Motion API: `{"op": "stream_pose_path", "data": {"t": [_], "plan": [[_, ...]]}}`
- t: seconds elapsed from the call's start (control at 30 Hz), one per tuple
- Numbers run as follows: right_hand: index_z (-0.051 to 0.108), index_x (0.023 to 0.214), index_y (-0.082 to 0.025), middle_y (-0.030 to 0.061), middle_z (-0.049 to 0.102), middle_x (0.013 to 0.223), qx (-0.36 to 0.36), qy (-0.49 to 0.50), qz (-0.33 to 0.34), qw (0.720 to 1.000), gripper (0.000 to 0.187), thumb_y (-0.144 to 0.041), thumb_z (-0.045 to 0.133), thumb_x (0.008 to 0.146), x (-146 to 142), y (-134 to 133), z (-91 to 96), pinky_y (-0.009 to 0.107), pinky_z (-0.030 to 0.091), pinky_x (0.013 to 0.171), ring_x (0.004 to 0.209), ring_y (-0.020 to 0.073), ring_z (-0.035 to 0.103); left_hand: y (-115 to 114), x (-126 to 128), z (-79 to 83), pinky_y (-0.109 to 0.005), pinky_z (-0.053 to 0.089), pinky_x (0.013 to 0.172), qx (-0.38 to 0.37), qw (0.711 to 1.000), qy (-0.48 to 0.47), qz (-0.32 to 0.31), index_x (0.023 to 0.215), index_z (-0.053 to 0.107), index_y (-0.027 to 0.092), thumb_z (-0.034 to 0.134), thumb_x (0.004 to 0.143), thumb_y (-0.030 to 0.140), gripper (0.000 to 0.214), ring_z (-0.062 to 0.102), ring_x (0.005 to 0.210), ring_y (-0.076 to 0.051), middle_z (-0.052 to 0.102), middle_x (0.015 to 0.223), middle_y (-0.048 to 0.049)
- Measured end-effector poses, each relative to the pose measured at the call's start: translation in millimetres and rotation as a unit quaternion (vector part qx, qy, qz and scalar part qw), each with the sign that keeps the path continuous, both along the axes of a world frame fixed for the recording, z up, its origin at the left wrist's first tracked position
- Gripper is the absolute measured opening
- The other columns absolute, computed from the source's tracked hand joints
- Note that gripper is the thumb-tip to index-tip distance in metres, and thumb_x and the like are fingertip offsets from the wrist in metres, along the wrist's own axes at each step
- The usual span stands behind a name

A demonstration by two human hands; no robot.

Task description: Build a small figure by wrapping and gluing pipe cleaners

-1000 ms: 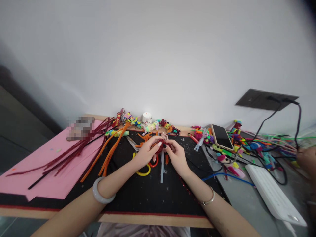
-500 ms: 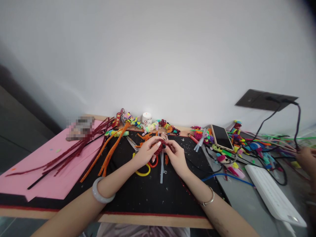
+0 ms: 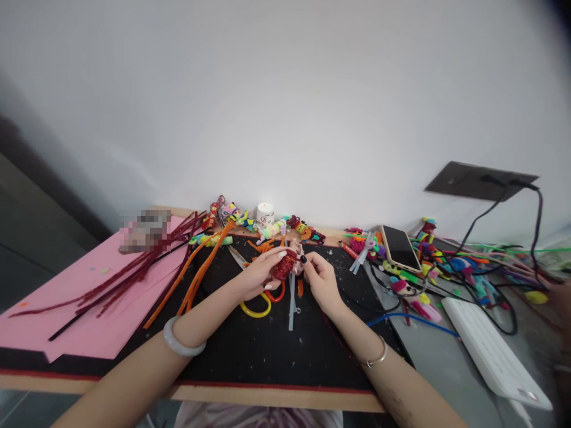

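In the head view, my left hand (image 3: 257, 277) is closed around a dark red coiled pipe-cleaner piece (image 3: 284, 268) above the black mat (image 3: 267, 356). My right hand (image 3: 325, 285) has its thumb and finger pinched together at the piece's right side, near a pale pink part (image 3: 296, 246). What exactly this pinch grips is too small to make out. Below the hands lie scissors with a yellow loop (image 3: 255, 312) and a red loop (image 3: 277, 293). A pale translucent strip (image 3: 291, 306) rests between the wrists.
Dark red pipe cleaners (image 3: 134, 270) lie across pink sheets (image 3: 84, 315), with orange ones (image 3: 200, 273) beside them. Finished-looking colourful figures and a white cup (image 3: 265, 214) line the wall. To the right are a phone (image 3: 400, 248), cables, a white power strip (image 3: 495, 351) and another person's blurred hand (image 3: 557, 303).
My hands have drawn slightly apart, showing more of the red coiled piece. My right fingers have shifted a little to the right. The other person's hand at the right edge has moved lower.
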State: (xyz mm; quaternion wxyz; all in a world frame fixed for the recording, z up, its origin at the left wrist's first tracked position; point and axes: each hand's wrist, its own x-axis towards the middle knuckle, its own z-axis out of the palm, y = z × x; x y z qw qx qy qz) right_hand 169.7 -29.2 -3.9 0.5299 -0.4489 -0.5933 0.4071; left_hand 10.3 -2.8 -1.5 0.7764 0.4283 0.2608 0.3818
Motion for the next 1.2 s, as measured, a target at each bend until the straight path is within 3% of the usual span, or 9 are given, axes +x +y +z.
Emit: {"op": "stream_pose_path", "data": {"t": [0.37, 0.67, 1.2], "plan": [[0.051, 0.067, -0.019, -0.0049, 0.038, 0.054, 0.003, -0.035, 0.022, 0.999, 0.030, -0.041, 0.047, 0.087, 1.8, 0.2, -5.9, 0.021, 0.027, 0.046, 0.050, 0.0092, 0.033, -4.2, -1.5, 5.9, -0.009, 0.019, 0.028, -0.032, 0.991, -0.076, -0.104, 0.100, 0.052, 0.015, 0.045, 0.089, 0.034, 0.023, 0.029, 0.031, 0.004, 0.056, 0.079, -0.0021], [0.054, 0.074, -0.019, -0.0033, 0.047, 0.061, -0.003, -0.007, 0.039, 0.999, 0.026, -0.042, 0.048, 0.085, 1.7, 1.1, -7.1, 0.021, 0.028, 0.046, 0.049, 0.0091, 0.034, -1.1, -5.0, 2.3, -0.011, 0.021, 0.030, -0.063, 0.986, -0.108, -0.107, 0.102, 0.048, 0.020, 0.044, 0.090, 0.033, 0.018, 0.030, 0.029, 0.004, 0.057, 0.082, 0.0002], [0.056, 0.068, -0.019, -0.0043, 0.045, 0.054, -0.012, -0.046, 0.051, 0.998, 0.028, -0.042, 0.050, 0.084, 2.2, 1.7, -8.3, 0.021, 0.029, 0.045, 0.047, 0.0095, 0.036, 0.9, -9.4, 1.5, -0.008, 0.022, 0.030, -0.048, 0.984, -0.096, -0.139, 0.096, 0.043, 0.022, 0.047, 0.088, 0.033, 0.014, 0.031, 0.031, 0.002, 0.061, 0.080, -0.0031]]}}
